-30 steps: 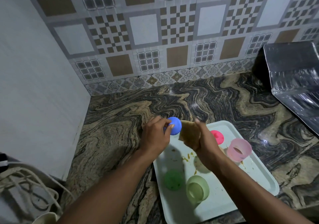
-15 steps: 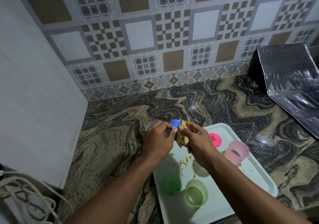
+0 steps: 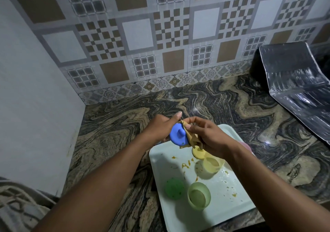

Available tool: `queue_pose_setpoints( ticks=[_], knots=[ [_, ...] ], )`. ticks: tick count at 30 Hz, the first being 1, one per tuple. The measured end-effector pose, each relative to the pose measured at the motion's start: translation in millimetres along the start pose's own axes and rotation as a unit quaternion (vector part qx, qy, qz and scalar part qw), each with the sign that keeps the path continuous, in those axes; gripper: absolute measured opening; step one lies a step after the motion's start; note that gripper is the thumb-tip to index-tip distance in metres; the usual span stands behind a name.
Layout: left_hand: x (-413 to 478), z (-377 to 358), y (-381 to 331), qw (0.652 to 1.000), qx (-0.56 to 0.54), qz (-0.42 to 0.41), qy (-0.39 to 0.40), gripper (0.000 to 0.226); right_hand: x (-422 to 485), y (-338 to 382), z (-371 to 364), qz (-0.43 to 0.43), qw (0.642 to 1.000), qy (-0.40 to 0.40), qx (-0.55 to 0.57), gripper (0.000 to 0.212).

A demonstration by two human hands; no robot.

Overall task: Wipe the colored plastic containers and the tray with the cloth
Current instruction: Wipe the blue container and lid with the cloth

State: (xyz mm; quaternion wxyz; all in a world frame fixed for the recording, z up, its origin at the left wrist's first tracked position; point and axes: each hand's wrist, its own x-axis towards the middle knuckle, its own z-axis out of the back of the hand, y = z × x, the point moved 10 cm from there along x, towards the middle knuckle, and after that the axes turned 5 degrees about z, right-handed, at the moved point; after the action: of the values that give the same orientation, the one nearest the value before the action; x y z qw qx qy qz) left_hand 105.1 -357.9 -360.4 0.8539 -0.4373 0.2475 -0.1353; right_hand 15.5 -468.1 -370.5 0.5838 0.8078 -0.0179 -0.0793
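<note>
My left hand (image 3: 159, 126) holds a blue plastic lid (image 3: 178, 135) with a knob, tilted on edge above the near-left corner of the white tray (image 3: 160, 158). My right hand (image 3: 205, 135) pinches a tan cloth (image 3: 190, 137) pressed against the lid's right side. On the tray stand a yellow container (image 3: 211, 164) with its yellow lid (image 3: 198, 153) beside it, a green container (image 3: 199, 196) and a green lid (image 3: 174, 188). Orange smears (image 3: 185, 164) dot the tray. A pink container (image 3: 248, 147) shows only as a sliver behind my right wrist.
The tray lies on a dark swirled stone counter (image 3: 223, 103) in a corner, with a plain wall (image 3: 32, 106) on the left and patterned tiles behind. A foil-covered object (image 3: 296, 87) sits at the right. Tangled cables (image 3: 16, 205) lie low at the left.
The blue lid has turned so its knob side faces me. My right hand has shifted the cloth along the lid's edge. The view has moved, uncovering the yellow container.
</note>
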Motion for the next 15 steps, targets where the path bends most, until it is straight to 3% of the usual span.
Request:
queue_pose_setpoints(
  ticks=[3,5,12,13,15],
  knots=[
    [-1,-7,1,0.999,-0.006,0.025,-0.026,0.061,-4,-5,2,-0.004,0.999,0.011,0.031,0.021],
    [-6,-3,0,0.996,-0.006,0.024,-0.09,0.063,-5,-13,8,-0.003,0.999,-0.011,0.043,0.02],
    [-34,9,8,0.953,-0.049,0.058,-0.295,0.066,-21,-48,14,0.022,0.973,-0.177,0.143,0.023],
    [-33,4,13,0.954,-0.057,0.073,-0.286,0.064,-23,-51,15,0.021,0.973,-0.189,0.132,0.024],
    [-22,-13,28,0.972,-0.074,0.12,-0.186,0.061,-25,-50,20,0.006,0.977,-0.19,0.097,0.024]
  ],
)
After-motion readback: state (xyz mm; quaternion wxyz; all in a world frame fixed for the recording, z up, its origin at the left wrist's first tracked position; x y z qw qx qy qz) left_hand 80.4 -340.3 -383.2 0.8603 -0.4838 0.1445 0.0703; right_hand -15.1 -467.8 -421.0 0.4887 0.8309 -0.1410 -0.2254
